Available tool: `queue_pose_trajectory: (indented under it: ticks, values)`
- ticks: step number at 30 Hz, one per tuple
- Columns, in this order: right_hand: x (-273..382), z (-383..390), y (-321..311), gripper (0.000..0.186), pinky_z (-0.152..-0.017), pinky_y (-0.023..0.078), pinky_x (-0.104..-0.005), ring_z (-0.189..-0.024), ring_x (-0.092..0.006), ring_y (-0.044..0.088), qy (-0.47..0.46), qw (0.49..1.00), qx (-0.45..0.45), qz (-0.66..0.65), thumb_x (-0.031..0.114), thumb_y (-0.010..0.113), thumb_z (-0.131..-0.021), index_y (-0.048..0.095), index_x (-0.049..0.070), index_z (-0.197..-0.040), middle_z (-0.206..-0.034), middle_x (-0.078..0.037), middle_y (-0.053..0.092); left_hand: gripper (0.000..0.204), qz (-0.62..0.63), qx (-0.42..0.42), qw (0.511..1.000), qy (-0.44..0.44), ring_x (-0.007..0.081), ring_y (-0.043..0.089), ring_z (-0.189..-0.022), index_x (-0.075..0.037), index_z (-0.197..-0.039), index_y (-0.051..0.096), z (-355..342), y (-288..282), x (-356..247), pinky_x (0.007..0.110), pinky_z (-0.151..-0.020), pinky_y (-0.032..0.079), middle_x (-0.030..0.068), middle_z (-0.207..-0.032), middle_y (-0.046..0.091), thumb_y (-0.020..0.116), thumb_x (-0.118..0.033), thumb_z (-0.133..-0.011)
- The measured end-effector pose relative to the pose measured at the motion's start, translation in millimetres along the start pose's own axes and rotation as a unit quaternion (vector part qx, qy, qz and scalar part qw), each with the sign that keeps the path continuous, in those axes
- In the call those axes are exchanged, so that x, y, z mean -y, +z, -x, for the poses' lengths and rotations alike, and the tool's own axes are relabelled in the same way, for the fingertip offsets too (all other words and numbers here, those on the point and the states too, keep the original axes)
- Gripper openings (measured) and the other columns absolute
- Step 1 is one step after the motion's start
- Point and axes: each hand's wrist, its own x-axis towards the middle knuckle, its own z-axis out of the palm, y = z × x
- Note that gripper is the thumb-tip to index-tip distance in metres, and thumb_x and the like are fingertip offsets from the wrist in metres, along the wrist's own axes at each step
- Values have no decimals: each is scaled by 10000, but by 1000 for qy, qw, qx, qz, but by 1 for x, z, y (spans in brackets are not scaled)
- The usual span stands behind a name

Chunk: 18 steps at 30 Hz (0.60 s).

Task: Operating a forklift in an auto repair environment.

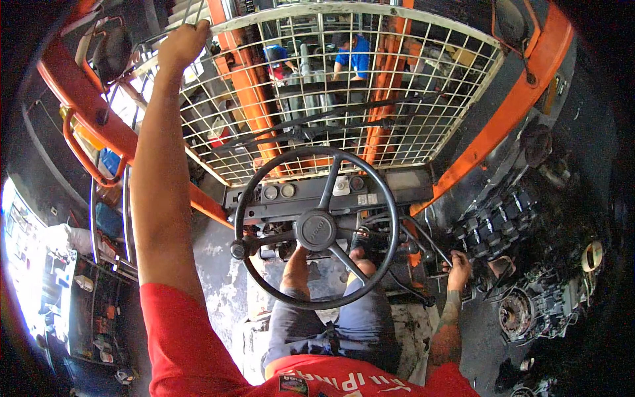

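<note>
Head view: lever stands right of the steering wheel, its free end in the right grip, fingers pinching it; left grip is raised, fingers curled closed round what looks like a thin rod by the mesh guard's upper left corner

Handling (judged): lever probably rigid, pivoted at its base, so weight matters little; some resistance likely, smooth shaft may slip if oily; best hold at the free end, for leverage

Edges, room: wheel rim and a knobbed lever crowd the left side; engine parts lie farther right, with some open floor below them
</note>
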Motion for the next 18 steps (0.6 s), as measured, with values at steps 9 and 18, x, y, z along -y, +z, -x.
queue_pose_trajectory:
  ticks: [9,18]
  values:
    - [7,4,2,160,-435,475,-249,-563,-137,591,-1,1000,-22,17,115,489,-908,601,16,-964,-770,-65,595,401,12,10,999,-44,433,559,-993,-134,-1043,564,10,-10,-19,496,-860,436,229,-1054,606,295,-404,-916]
    - [12,6,4,177,-446,476,-244,-570,-135,593,10,999,-25,28,132,484,-908,606,25,-977,-787,-66,599,406,15,17,999,-32,435,554,-1003,-137,-1043,567,8,-8,-16,499,-861,435,223,-1065,604,295,-411,-917]
